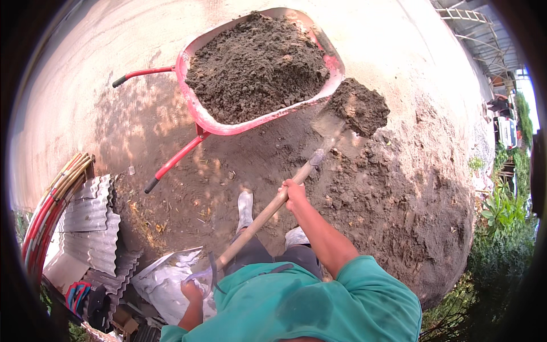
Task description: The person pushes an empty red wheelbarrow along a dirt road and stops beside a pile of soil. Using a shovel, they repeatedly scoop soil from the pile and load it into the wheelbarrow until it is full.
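Both my hands are on a shovel (253, 228) with a long wooden shaft. My right hand (294, 194) wraps round the shaft not far above the metal socket. Lower left, my left hand (192, 292) is closed on the grip at the shaft's top end, beside my hip. The metal blade (327, 123) carries a large clump of dark, damp soil (360, 107). This clump is held up next to the right rim of a red wheelbarrow (228, 129). A heap of the same soil (256, 65) fills the wheelbarrow's tray above its rim.
Loose dug soil (393, 211) spreads over the ground on my right. The wheelbarrow's two handles (178, 161) point left. At lower left lie corrugated sheets (94, 228), bundled poles or hoses (54, 211) and a white sack (165, 279). Green plants (498, 216) grow along the right edge.
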{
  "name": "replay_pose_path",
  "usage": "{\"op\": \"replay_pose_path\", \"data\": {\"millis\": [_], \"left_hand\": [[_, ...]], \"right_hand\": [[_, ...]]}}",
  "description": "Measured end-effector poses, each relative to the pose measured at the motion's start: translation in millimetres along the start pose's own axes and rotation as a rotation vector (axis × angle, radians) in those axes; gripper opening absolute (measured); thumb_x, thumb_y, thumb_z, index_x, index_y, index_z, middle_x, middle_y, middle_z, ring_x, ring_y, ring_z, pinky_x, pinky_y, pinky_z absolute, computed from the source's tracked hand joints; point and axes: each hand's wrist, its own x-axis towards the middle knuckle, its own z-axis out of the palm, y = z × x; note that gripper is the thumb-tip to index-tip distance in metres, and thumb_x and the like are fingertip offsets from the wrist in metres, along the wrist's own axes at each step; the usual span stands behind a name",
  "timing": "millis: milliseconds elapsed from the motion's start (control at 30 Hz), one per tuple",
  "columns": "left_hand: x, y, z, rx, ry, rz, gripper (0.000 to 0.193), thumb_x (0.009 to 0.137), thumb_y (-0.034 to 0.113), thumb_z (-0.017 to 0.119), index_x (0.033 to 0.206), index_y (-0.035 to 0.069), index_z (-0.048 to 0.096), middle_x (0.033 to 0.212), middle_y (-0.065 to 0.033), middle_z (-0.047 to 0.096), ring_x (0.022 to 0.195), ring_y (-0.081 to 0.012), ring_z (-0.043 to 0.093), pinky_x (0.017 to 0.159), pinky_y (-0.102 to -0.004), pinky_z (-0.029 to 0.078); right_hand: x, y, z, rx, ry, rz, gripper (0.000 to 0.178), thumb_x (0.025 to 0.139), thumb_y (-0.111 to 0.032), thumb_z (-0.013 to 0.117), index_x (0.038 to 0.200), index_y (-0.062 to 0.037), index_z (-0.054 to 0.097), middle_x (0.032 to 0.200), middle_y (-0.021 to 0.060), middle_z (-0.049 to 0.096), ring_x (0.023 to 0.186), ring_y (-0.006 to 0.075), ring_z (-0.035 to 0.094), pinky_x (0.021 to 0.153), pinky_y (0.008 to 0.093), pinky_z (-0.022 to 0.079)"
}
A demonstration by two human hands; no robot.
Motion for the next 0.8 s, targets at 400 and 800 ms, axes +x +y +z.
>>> {"op": "replay_pose_path", "data": {"millis": [400, 800], "left_hand": [[-11.1, -23.0, 19.8, 0.186, -0.108, -0.052, 0.016, 0.075, 0.004, 0.051, 0.088, -0.001, 0.058, 0.071, -0.0075, 0.056, 0.058, -0.0181, 0.057, 0.051, -0.0326, 0.046], [39.1, 101.6, 79.1, 0.454, -0.447, 0.602, 0.006, 0.074, 0.004, 0.049, 0.079, 0.004, 0.049, 0.062, -0.0038, 0.049, 0.044, -0.0118, 0.046, 0.039, -0.0289, 0.039]], "right_hand": [[4.5, -55.0, 86.2, -0.377, -0.129, -0.364, 0.038, 0.071, -0.004, 0.064, 0.101, -0.0011, 0.041, 0.077, 0.0118, 0.054, 0.057, 0.0222, 0.057, 0.053, 0.0353, 0.050], [6.4, -23.0, -161.7, 0.353, 0.224, 0.023, 0.012, 0.077, -0.008, 0.058, 0.083, -0.0043, 0.049, 0.071, 0.0068, 0.050, 0.061, 0.0205, 0.052, 0.060, 0.0401, 0.050]]}}
